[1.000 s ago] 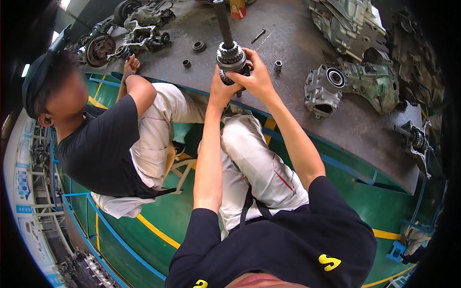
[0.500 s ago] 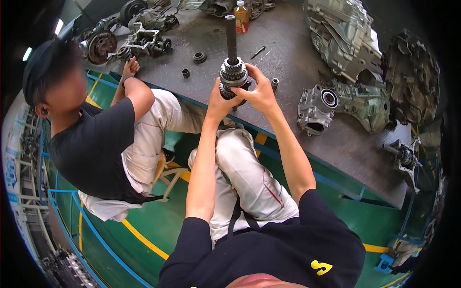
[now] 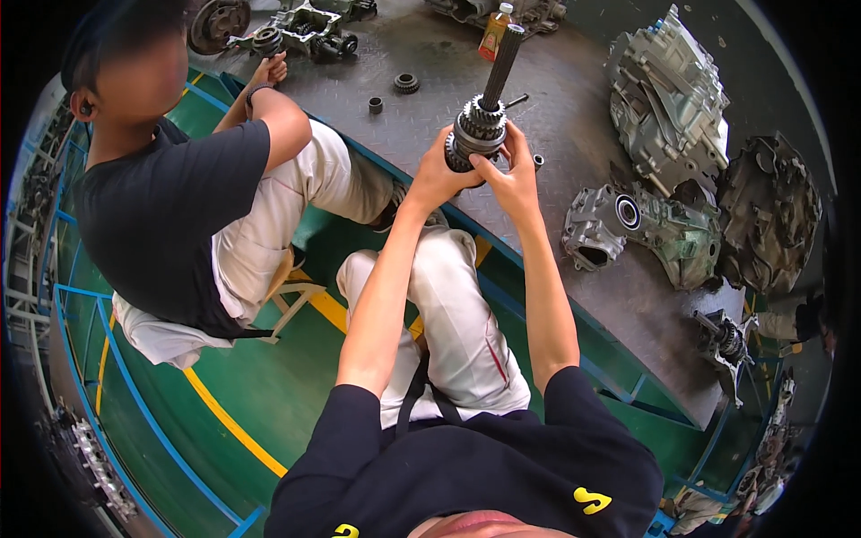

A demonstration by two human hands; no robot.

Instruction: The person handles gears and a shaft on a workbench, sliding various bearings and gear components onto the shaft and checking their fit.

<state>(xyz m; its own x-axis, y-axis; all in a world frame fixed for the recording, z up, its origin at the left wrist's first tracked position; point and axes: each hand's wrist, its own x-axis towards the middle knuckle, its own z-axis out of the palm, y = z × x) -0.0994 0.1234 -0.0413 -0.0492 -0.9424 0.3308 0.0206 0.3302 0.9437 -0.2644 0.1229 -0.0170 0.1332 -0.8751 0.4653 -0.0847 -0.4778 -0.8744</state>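
Observation:
Between my two hands, at the table's near edge, is a gear shaft (image 3: 481,128) with toothed rings around its lower part. Its long splined end points up and slightly right, toward the far side. My left hand (image 3: 437,175) wraps the gears from the left. My right hand (image 3: 511,173) closes on them from the right, thumb across the front. The shaft's lower end is hidden by my hands. A small metal sleeve (image 3: 538,161) stands just right of my right hand. Behind the shaft lies a dark pin (image 3: 517,100).
A loose gear (image 3: 406,83) and a small bushing (image 3: 376,105) rest on the metal table (image 3: 359,134). Large gearbox housings (image 3: 668,99) stand at right. A bottle (image 3: 495,34) is at the back. On my left sits a co-worker (image 3: 179,197), one hand by a gear assembly (image 3: 305,31).
My view has shifted, so the scene sits differently. The gear shaft, upright before, now tilts to the right in my hands. Both hands keep their hold.

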